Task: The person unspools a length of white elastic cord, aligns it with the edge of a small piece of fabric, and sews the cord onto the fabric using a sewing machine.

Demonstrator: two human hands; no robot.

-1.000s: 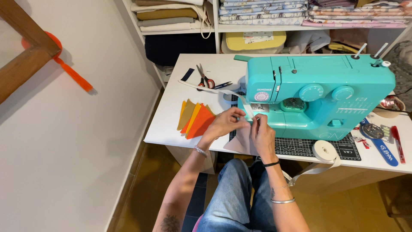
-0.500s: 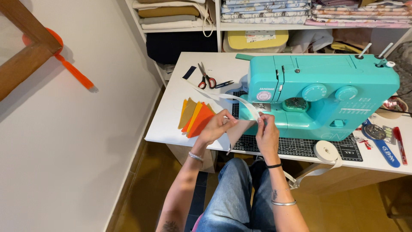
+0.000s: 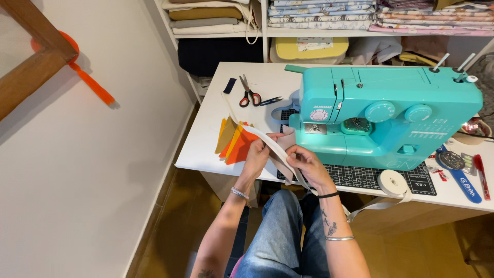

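Cream tape strip (image 3: 267,141), beige fabric piece (image 3: 286,149)

Lighting: bright, even, diffuse.
Shadows: soft, beneath white table (image 3: 206,149) and on wall (image 3: 77,180).
Focus: sharp overall.
Distortion: wide-angle bending at edges.
Glare: none noticeable.

Both forearms reach up from the lap and angle inward, meeting close together. The left hand (image 3: 256,154) is curled, fingers pinched shut. The right hand (image 3: 303,162) sits just beside it, palm down, thumb and fingers pressed together in a pinch. Both wrists are bent slightly forward, knuckles up.
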